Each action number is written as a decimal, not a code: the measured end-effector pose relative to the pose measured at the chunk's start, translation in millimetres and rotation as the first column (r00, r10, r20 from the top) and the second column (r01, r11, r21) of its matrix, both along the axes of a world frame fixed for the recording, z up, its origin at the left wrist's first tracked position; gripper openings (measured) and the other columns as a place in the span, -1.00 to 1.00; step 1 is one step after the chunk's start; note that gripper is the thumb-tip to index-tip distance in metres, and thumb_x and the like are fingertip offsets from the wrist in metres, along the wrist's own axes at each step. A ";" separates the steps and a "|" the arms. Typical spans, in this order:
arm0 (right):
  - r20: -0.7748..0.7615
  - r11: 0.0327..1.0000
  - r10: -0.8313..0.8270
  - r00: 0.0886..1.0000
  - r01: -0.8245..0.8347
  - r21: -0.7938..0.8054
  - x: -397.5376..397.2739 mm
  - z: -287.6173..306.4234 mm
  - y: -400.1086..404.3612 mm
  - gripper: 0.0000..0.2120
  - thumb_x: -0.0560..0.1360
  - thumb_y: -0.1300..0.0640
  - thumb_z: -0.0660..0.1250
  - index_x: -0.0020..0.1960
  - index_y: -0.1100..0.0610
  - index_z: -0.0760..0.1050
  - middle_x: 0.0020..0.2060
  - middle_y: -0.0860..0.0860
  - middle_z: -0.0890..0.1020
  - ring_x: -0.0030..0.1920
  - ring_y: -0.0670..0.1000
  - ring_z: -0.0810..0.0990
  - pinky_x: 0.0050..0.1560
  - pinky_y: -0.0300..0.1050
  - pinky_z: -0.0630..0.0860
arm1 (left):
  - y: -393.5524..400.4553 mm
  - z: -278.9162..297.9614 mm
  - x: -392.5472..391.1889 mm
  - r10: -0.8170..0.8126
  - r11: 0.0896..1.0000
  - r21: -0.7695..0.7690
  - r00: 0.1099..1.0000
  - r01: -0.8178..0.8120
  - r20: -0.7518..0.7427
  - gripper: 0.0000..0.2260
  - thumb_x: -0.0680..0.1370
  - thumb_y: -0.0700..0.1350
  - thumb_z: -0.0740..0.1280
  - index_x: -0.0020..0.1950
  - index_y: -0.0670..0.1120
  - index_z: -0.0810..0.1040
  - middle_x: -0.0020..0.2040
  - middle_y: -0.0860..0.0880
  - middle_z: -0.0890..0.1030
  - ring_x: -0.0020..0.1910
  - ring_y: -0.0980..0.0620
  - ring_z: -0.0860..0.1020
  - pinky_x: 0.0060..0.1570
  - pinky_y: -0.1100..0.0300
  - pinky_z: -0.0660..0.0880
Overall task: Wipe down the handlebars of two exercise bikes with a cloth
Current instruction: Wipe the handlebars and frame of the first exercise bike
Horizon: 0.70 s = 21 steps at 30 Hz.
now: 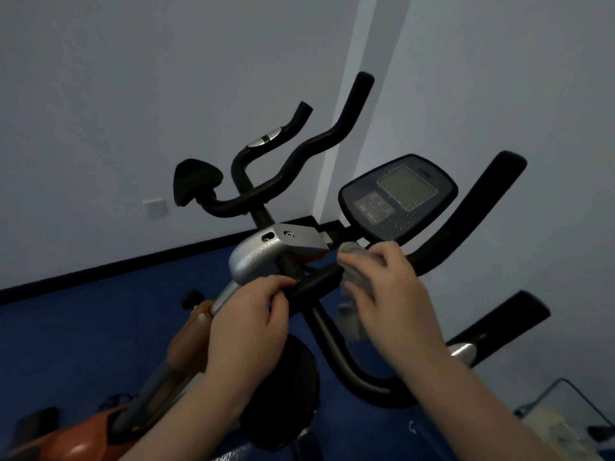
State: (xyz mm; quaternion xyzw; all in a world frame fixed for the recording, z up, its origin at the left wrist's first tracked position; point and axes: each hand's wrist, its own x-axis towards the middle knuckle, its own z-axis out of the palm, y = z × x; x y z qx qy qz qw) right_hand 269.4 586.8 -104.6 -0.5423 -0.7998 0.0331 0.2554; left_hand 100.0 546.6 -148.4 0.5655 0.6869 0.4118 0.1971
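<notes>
**Two hands on the near bike's handlebar, cloth in the right**

As I look down through the head camera, my right hand (392, 294) is curled round a grey cloth (357, 264), pressing it against the black handlebar (319, 277) of the near exercise bike. The cloth bunches between my fingers and the bar, and a loose end hangs below my palm. My left hand (246, 327) sits just beside it, fingers and thumb wrapped round the stub end of the same bar, close under a silver bracket (263, 257).

Just above my right hand is the bike's console (396, 197), a dark oval panel with a pale square screen and small droplets speckling its lower face. A padded black grip (479, 207) rises to the right of the console, and another (509, 317) juts out lower down.

Behind, further left, stands the second bike's handlebar (299, 154), a curving black bar with two upturned ends. An orange frame (186, 344) runs under my left forearm. The floor (83, 327) is blue, and the wall (133, 94) is pale grey with a white socket (154, 207).
</notes>
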 end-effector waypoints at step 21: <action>-0.388 0.936 -0.336 0.858 0.350 -0.037 -28.5 -6.2 -2.8 -0.82 0.48 -0.05 0.31 0.00 -0.02 0.61 0.08 -0.14 0.41 0.13 -0.09 0.43 0.07 -0.44 0.31 | 12.8 -16.8 -23.6 -0.296 0.950 0.017 0.886 0.311 0.356 -0.80 0.55 -0.07 0.24 0.06 0.26 0.48 0.02 0.31 0.51 0.11 0.31 0.45 0.08 0.24 0.41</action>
